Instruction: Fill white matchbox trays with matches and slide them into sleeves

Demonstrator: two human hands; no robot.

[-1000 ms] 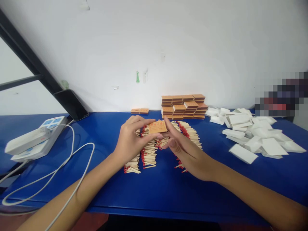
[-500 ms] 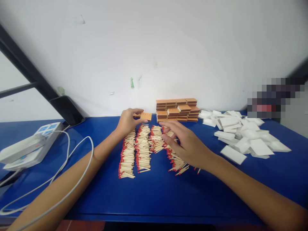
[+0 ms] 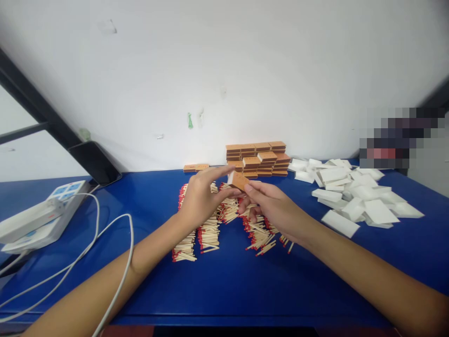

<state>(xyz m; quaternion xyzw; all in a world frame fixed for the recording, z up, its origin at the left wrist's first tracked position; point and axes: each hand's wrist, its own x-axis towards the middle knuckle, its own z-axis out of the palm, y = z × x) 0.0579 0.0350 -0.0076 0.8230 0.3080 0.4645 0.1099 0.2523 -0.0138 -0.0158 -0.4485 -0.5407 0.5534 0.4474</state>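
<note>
Above the rows of matches, my right hand (image 3: 277,206) pinches an orange matchbox (image 3: 240,181), which is tilted, its white end toward the left. My left hand (image 3: 205,194) has thumb and index finger apart around that white end; whether a fingertip touches it I cannot tell. Loose red-tipped matches (image 3: 209,234) lie below in several rows, partly hidden by both hands. Behind my left hand, two orange matchboxes (image 3: 196,167) lie side by side by the wall.
A stack of orange matchboxes (image 3: 266,159) stands against the wall. To its right spreads a heap of white matchbox trays (image 3: 351,192). At left are a power strip (image 3: 66,189) with a white plug-in device (image 3: 31,217) and a looping white cable (image 3: 98,229) that crosses my left forearm.
The matchbox that was at my left fingers by the wall has come right and nearer. My right hand has closed on it, while my left hand has moved right with its fingers parted.
</note>
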